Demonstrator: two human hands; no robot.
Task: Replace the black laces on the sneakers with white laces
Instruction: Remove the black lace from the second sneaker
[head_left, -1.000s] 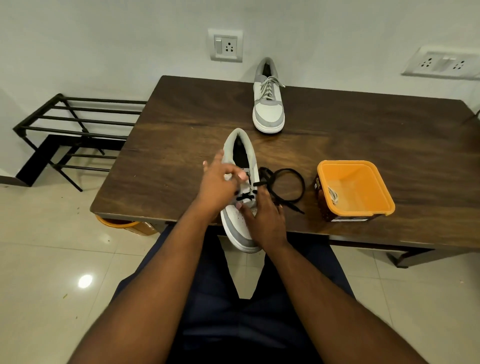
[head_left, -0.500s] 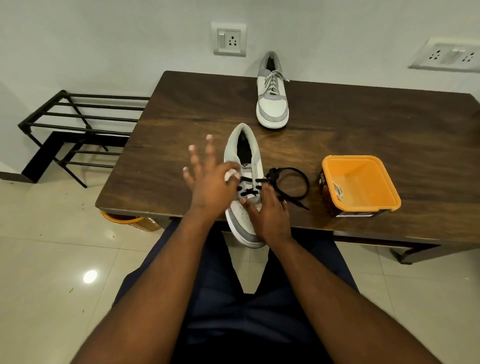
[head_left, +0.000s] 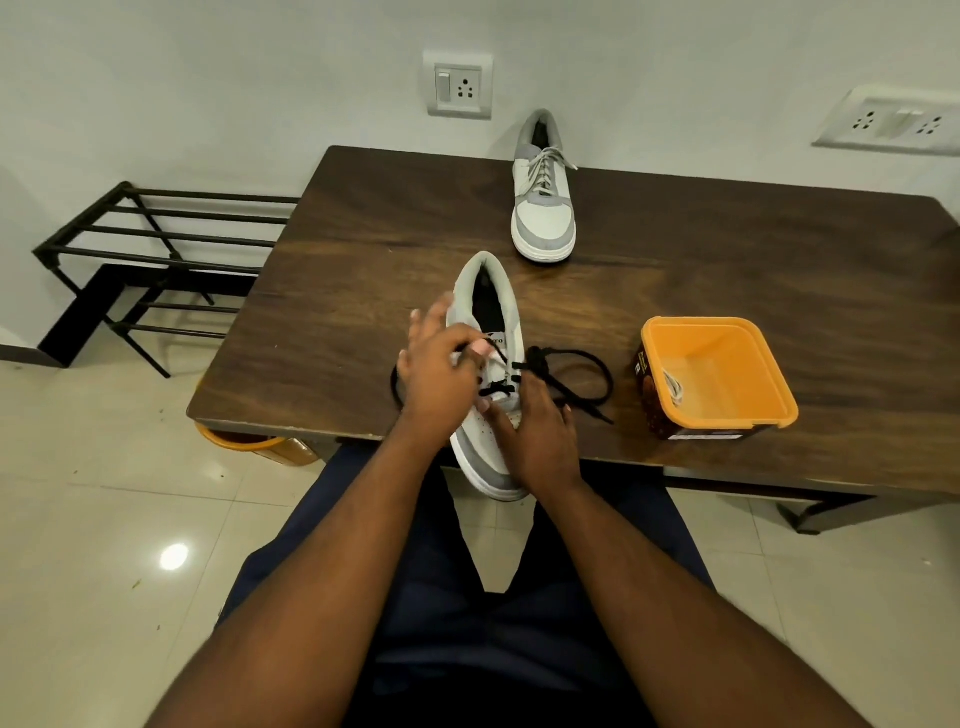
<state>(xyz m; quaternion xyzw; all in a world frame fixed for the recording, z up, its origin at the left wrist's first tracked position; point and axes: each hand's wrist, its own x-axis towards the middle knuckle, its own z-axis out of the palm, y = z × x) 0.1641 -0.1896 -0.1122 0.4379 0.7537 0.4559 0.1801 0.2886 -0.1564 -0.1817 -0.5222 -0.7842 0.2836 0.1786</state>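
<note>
Sneaker sits mid-frame at the table edge. Our left hand pinches the black lace; our right hand, fingers bent, holds the toe. We should pull slowly, one hole each time.

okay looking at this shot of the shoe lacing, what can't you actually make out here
All from the head view:
- Toe and lower eyelets of the near sneaker: covered by the right hand.
- Left hand grip on the black lace: its fingertips are motion-blurred.
- Tongue label: too small to read.
- Pale item in the orange tub: too small to identify.
- Table: right end cut off.
</note>
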